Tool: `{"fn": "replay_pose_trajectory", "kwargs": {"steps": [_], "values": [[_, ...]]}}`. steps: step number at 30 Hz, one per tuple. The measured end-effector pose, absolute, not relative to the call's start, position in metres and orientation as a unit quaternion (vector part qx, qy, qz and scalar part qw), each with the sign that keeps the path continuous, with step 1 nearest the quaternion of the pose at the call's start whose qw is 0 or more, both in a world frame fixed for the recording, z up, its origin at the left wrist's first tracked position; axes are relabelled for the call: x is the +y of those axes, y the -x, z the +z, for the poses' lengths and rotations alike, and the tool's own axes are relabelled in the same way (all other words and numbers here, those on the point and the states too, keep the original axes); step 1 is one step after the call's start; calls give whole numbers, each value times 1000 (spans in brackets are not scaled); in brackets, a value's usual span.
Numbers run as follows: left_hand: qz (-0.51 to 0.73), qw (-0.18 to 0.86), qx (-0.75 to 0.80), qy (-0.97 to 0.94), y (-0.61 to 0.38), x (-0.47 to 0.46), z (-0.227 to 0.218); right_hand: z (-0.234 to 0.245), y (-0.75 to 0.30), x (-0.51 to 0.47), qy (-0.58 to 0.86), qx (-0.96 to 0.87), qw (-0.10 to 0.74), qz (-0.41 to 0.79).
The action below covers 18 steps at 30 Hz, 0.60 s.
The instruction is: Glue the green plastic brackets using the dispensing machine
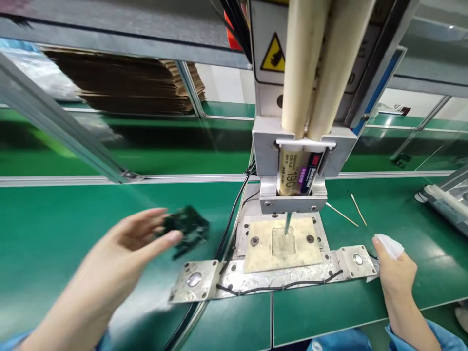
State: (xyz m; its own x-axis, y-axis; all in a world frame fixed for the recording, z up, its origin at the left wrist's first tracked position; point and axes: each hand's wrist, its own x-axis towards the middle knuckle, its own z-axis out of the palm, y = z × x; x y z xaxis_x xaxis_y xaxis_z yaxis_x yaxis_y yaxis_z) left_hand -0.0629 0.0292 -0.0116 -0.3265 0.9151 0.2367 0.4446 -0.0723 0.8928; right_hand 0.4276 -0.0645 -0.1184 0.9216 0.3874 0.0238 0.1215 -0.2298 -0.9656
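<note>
My left hand [124,253] grips a small dark green-black part [190,226] between thumb and fingers, left of the dispensing machine. Motion blurs the part, so its exact kind cannot be told. My right hand [397,268] is closed around a crumpled white wipe [390,246] beside the right button plate [358,260]. Between the hands stands the dispenser, with a labelled adhesive cartridge [298,170] clamped in it. Its nozzle [288,223] points down over a cream fixture plate [256,258] with a square recess. A second button plate [193,280] is near my left hand.
Two cotton swabs [343,215] lie on the green bench right of the machine. Black cables [232,214] run down its left side. Behind a metal frame [73,126] is a stack of brown cardboard [127,83]. A clear-sided object [448,204] sits at far right.
</note>
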Motion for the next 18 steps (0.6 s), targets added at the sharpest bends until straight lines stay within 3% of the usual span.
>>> {"fn": "replay_pose_trajectory", "kwargs": {"steps": [3, 6, 12, 18], "values": [[376, 498, 616, -480, 0, 9, 10, -114, -422, -64, 759, -164, 620, 111], [260, 609, 561, -497, -48, -4, 17, -111, -418, -64, 748, -169, 633, 110], [233, 673, 502, -490, -87, 10, 10, -111, -418, -66, 739, -169, 641, 118], [249, 601, 497, -574, -98, 27, -4, -105, -414, -65, 736, -173, 644, 120]]}}
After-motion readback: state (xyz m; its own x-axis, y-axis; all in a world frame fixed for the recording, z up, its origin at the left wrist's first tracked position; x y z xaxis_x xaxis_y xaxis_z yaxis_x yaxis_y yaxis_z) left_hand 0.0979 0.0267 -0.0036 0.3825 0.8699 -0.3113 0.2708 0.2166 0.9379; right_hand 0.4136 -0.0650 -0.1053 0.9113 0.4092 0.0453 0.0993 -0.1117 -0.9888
